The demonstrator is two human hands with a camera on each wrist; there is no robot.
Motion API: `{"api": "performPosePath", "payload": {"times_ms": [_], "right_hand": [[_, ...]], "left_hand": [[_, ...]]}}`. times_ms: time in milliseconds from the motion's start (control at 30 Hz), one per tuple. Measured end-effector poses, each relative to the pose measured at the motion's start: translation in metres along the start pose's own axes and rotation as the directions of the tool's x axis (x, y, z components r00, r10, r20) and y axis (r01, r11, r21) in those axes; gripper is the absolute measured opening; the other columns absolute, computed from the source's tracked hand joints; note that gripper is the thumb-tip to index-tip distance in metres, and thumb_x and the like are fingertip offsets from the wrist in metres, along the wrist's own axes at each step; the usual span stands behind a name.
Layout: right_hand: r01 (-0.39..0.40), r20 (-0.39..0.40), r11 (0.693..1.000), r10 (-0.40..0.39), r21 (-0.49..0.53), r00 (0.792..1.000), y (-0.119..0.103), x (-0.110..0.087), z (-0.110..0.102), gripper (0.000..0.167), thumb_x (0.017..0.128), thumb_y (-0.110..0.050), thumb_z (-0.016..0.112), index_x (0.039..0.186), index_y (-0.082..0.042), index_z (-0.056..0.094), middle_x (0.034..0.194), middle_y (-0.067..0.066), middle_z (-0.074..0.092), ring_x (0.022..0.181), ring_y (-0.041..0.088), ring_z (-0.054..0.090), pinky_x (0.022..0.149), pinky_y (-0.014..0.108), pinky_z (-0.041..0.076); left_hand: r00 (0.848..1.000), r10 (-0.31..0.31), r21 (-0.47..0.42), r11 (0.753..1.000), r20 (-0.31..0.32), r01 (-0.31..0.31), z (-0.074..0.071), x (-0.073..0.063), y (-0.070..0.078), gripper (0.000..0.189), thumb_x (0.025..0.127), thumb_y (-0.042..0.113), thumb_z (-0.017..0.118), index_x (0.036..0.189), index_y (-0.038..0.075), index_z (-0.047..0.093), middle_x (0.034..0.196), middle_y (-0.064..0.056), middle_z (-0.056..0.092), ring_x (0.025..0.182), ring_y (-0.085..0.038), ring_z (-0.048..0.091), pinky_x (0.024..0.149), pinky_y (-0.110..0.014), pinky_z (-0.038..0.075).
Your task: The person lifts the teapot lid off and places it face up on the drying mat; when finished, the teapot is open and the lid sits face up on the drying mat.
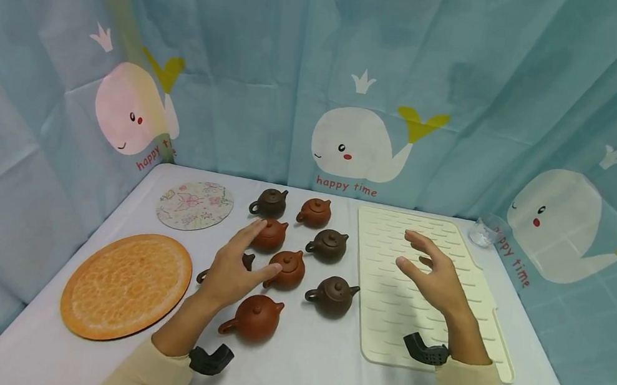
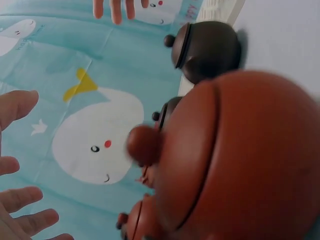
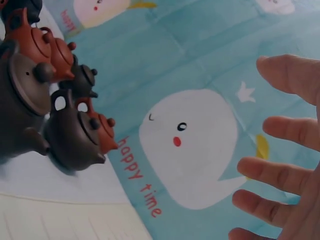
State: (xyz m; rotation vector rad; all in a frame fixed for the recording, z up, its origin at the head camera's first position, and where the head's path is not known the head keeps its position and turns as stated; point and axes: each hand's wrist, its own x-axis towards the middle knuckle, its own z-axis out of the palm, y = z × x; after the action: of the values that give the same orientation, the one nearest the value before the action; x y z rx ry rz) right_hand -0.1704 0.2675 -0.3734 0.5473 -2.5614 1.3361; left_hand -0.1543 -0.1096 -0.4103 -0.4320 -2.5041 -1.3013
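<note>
Head view: round reddish-brown clay teapot (image 1: 290, 272) sits beneath left thumb tip, handle near-left, spout far-right. Left hand (image 1: 235, 271) nearer, fingers and thumb wide, holding nothing. Right hand (image 1: 437, 280), likewise spread, empty, above cream ribbed mat (image 1: 385, 326).

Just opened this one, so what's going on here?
A person has both bare hands out over a table, holding nothing. The left hand is above a group of teapots, four red and four dark, partly hiding one dark one in the head view. The right hand is over the cream mat. The teapots stand between that mat and two round mats, one orange and one floral.
</note>
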Motion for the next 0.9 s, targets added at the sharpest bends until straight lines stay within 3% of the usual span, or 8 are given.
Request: {"api": "performPosePath", "payload": {"times_ms": [267, 633, 900], "right_hand": [[0.005, 0.020, 0.998, -0.007, 0.065, 1.000, -0.016, -0.001, 0.011, 0.049, 0.092, -0.005, 0.064, 0.137, 0.005, 0.047, 0.136, 0.026, 0.048, 0.123, 0.044, 0.042, 0.095, 0.060, 0.034], [0.046, 0.100, 0.968, -0.072, 0.246, 0.992, -0.001, 0.007, 0.035, 0.041, 0.089, 0.003, 0.064, 0.127, 0.012, 0.053, 0.129, 0.028, 0.052, 0.120, 0.045, 0.045, 0.095, 0.063, 0.033], [0.044, 0.131, 0.941, -0.093, 0.334, 0.987, 0.010, 0.008, 0.052, 0.036, 0.087, 0.009, 0.063, 0.122, 0.015, 0.056, 0.122, 0.027, 0.057, 0.115, 0.048, 0.047, 0.094, 0.049, 0.041]], "left_hand": [[1.000, -0.006, -0.075, 0.997, 0.029, 0.008, 0.021, -0.004, 0.001, 0.076, 0.080, 0.034, 0.080, 0.144, 0.015, 0.045, 0.145, -0.001, 0.044, 0.134, -0.022, 0.036, 0.102, -0.054, 0.033], [0.995, 0.001, -0.134, 0.991, 0.100, 0.012, 0.045, -0.002, 0.007, 0.065, 0.080, 0.020, 0.081, 0.138, 0.016, 0.053, 0.133, -0.004, 0.057, 0.120, -0.023, 0.053, 0.096, -0.050, 0.042], [0.989, 0.013, -0.126, 0.992, 0.146, 0.006, 0.060, 0.002, 0.013, 0.050, 0.080, 0.017, 0.080, 0.126, 0.009, 0.063, 0.120, -0.006, 0.065, 0.117, -0.023, 0.055, 0.095, -0.045, 0.044]]}}
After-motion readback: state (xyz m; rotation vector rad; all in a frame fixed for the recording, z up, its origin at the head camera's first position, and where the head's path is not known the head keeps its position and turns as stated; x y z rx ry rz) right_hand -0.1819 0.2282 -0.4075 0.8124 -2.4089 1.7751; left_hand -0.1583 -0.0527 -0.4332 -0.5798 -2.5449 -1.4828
